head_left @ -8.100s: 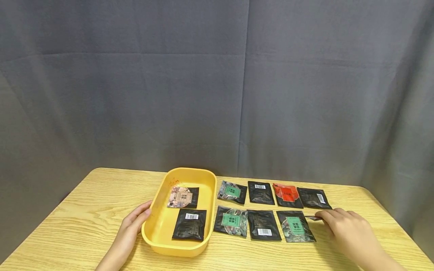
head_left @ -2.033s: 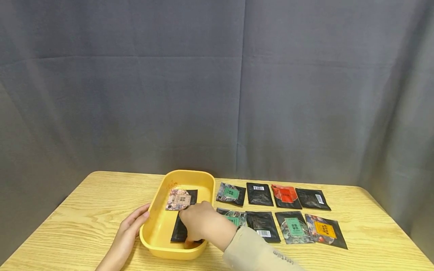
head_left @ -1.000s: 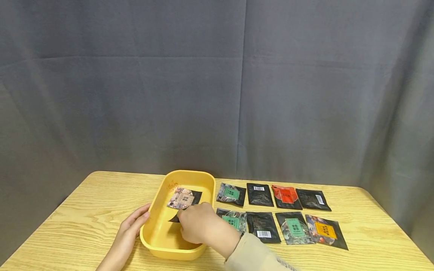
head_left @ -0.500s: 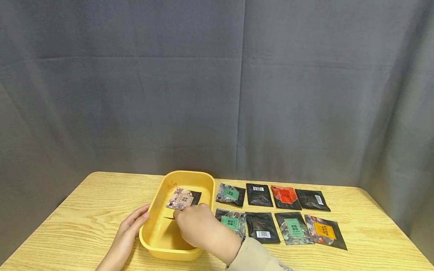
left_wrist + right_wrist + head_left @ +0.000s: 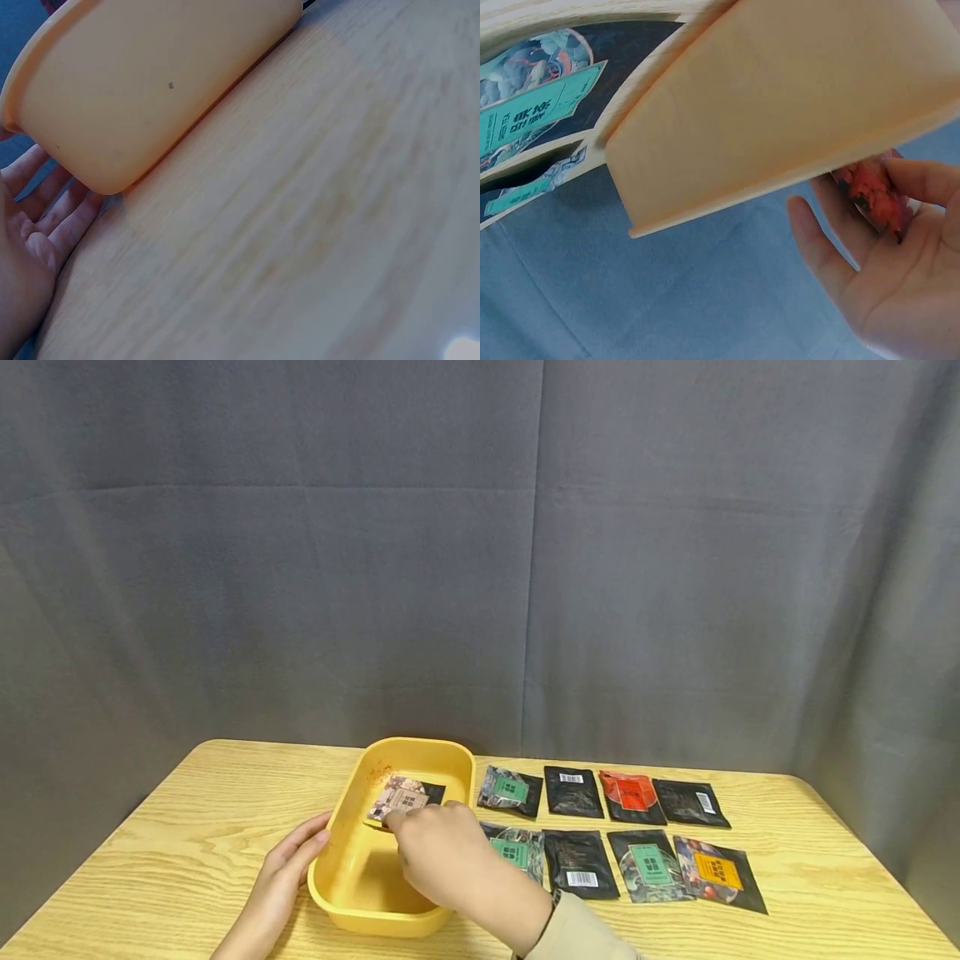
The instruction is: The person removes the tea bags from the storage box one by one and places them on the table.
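Note:
A yellow plastic box (image 5: 348,881) stands left of centre on the table. My left hand (image 5: 273,877) rests against its left wall; its fingers (image 5: 71,217) lie extended along the outside in the left wrist view. Reaching into the box, my right hand (image 5: 457,864) pinches a tea sachet (image 5: 874,195) between thumb and fingers. In the right wrist view a red and pink printed face of it shows; in the head view the hand mostly hides it. Just beyond the fingertips lies a floral sachet with a pinkish-brown label (image 5: 405,795), on the box floor.
Right of the box, sachets lie flat in two rows. The back row includes a green-labelled sachet (image 5: 512,789) and a red one (image 5: 632,797). At the front row's right end is an orange-labelled sachet (image 5: 720,872). A grey curtain (image 5: 375,568) hangs behind the wooden table (image 5: 165,852).
My right hand has left the orange-labelled sachet flat at the right, entered the box and lifted the black sachet from its front, shifting it back toward the floral one. My left hand stays put.

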{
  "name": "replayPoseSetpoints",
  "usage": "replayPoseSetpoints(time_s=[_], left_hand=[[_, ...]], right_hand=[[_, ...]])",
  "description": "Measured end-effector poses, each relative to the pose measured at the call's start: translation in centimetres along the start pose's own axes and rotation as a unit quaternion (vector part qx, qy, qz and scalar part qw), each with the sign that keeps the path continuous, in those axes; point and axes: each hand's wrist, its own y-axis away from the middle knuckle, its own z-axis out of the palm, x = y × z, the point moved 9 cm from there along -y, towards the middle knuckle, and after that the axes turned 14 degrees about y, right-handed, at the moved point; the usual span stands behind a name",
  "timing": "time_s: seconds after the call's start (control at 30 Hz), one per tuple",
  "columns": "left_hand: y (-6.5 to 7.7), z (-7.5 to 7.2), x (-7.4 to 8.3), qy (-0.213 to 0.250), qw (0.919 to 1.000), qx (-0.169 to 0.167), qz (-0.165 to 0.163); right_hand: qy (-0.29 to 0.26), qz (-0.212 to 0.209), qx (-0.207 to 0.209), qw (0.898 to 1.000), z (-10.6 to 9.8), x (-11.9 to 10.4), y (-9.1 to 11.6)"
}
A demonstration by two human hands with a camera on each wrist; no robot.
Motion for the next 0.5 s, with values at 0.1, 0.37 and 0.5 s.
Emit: replayPoseSetpoints(time_s=[0.1,0.37,0.5], left_hand=[[0.0,0.0,-0.1,0.002,1.0000,0.000,-0.003],[-0.1,0.1,0.0,0.011,0.9999,0.001,0.007],[-0.1,0.1,0.2,0.011,0.9998,0.000,0.014]], right_hand=[[0.016,0.002,0.046,0.999,-1.0,0.3,0.5],[0.021,0.009,0.108,0.994,-2.9,1.2,2.5],[0.008,0.003,0.134,0.991,-4.0,1.5,3.6]])
